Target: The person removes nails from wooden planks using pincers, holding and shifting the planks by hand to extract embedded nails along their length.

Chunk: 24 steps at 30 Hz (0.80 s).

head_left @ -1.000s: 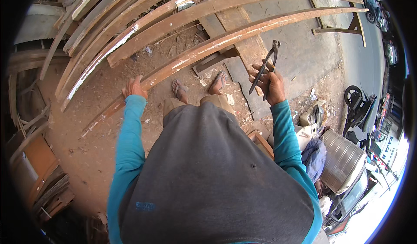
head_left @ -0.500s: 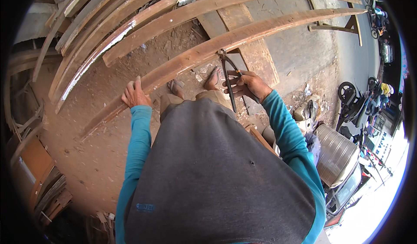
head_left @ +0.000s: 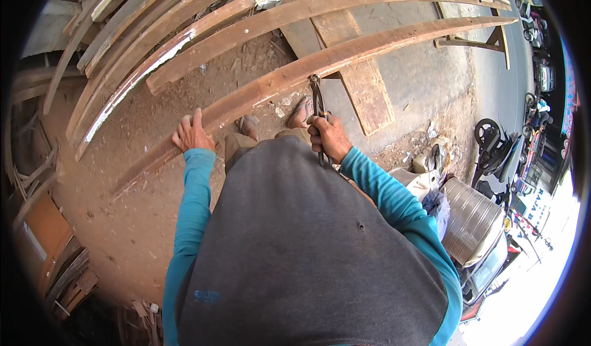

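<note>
A long brown wooden beam (head_left: 271,81) runs across in front of me, from the lower left to the upper right. My left hand (head_left: 192,135) is wrapped over its near-left part, fingers closed on the wood. In my right hand (head_left: 330,138) are the two handles of dark end-cutting pincers (head_left: 316,93), squeezed close together. The pincers' jaws touch the near edge of the beam around its middle. Whether a nail sits between the jaws is too small to make out.
Several more beams (head_left: 246,31) lie beyond this one. A flat board (head_left: 367,93) rests on the ground beneath it, and a wooden trestle (head_left: 474,43) stands at the far right. To my right are a metal drum (head_left: 471,220) and a parked motorcycle (head_left: 492,146).
My right hand has closed the spread handles of the pincers and moved slightly left and down. The pincers' jaws remain at the beam's edge. My left hand stays in place.
</note>
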Each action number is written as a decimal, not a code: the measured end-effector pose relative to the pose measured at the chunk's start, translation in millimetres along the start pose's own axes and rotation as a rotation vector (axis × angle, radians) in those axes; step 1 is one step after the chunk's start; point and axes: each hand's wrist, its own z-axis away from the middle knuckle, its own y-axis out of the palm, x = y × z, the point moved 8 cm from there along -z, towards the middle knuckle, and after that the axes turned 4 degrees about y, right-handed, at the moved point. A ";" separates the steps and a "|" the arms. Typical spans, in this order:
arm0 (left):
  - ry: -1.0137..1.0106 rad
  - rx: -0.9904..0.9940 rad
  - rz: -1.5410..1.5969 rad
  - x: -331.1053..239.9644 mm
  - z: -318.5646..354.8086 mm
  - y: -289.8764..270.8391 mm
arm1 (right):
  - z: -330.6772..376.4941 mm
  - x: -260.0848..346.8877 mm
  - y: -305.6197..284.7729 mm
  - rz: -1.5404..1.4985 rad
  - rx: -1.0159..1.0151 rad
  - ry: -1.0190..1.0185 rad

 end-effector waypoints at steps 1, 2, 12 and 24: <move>0.008 -0.002 0.003 -1.3 -0.5 -0.8 | -1.3 -1.0 -2.1 0.062 -0.046 -0.080; -0.001 -0.004 0.008 -1.1 -1.6 -0.2 | -2.0 -3.1 0.2 0.015 -0.039 -0.094; -0.044 0.122 -0.069 16.9 -20.0 10.9 | -31.8 -6.5 12.0 0.591 -0.508 -0.608; -0.011 0.194 -0.021 14.2 -28.5 4.7 | 23.2 103.6 -192.0 -0.513 -0.031 -0.607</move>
